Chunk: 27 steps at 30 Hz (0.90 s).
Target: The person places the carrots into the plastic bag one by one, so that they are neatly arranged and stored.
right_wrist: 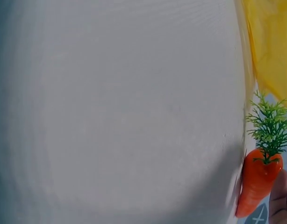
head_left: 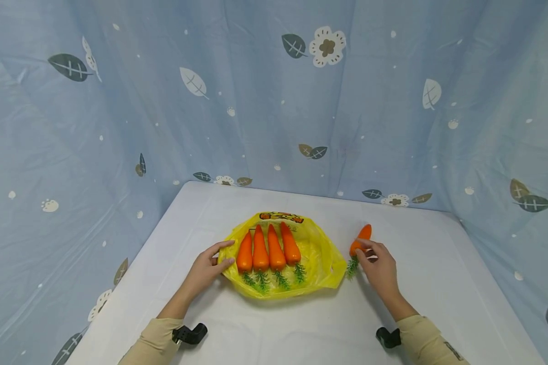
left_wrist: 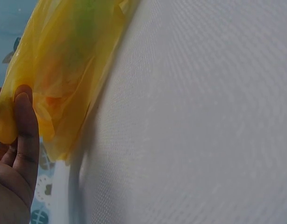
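A yellow plastic bag (head_left: 317, 253) lies spread on the white table, with several toy carrots (head_left: 260, 251) side by side on it, green tops toward the person. My left hand (head_left: 210, 261) pinches the bag's left edge between thumb and fingers. In the left wrist view, the thumb (left_wrist: 26, 121) presses against the yellow plastic (left_wrist: 64, 88). To the right of the bag, my right hand (head_left: 379, 266) grips another carrot (head_left: 364, 233) near its leafy end. That carrot's green top (right_wrist: 272, 123) hangs near the bag's right corner, and its orange body (right_wrist: 258, 182) shows beside the thumb.
A white cloth covers the table (head_left: 292, 324). Behind it and on both sides hangs a blue curtain (head_left: 265, 101) with leaf and flower prints. Each wrist wears a black camera (head_left: 191, 333), below beige sleeves (head_left: 431, 339).
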Motion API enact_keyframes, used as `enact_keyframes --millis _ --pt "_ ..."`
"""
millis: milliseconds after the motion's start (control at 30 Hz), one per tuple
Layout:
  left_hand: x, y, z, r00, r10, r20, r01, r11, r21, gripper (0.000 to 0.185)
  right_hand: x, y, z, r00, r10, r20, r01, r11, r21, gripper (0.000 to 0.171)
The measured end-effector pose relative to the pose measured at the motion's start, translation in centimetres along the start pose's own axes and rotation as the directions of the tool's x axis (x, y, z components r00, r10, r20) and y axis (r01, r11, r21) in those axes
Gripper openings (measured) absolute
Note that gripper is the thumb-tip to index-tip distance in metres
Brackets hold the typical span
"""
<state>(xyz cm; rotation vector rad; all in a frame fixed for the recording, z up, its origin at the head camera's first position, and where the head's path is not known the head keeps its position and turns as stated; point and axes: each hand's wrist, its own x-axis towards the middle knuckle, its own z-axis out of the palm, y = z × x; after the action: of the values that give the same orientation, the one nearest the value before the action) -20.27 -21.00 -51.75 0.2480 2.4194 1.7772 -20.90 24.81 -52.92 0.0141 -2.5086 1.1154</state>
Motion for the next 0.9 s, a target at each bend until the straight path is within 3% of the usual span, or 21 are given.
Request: enact_keyframes --millis 467,633,900 --pt "-0.1 -0.1 0.0 1.0 0.01 -0.008 -0.01 1.0 0.005 0.052 0.6 0.5 -0.5 0.994 0.101 0.039 -0.099 0.994 -0.036 0.034" --pt "0.0 -0.2 0.0 1.0 0.009 -0.008 -0.009 1.0 -0.003 0.052 1.0 0.4 -0.7 0.975 0.194 0.11 -0.186 0.98 -0.073 0.044" --pt "0.0 -0.2 0.0 1.0 0.007 -0.009 -0.007 1.0 -0.011 0.052 1.9 0.3 -0.9 0.945 0.25 0.21 -0.225 0.965 -0.133 0.055"
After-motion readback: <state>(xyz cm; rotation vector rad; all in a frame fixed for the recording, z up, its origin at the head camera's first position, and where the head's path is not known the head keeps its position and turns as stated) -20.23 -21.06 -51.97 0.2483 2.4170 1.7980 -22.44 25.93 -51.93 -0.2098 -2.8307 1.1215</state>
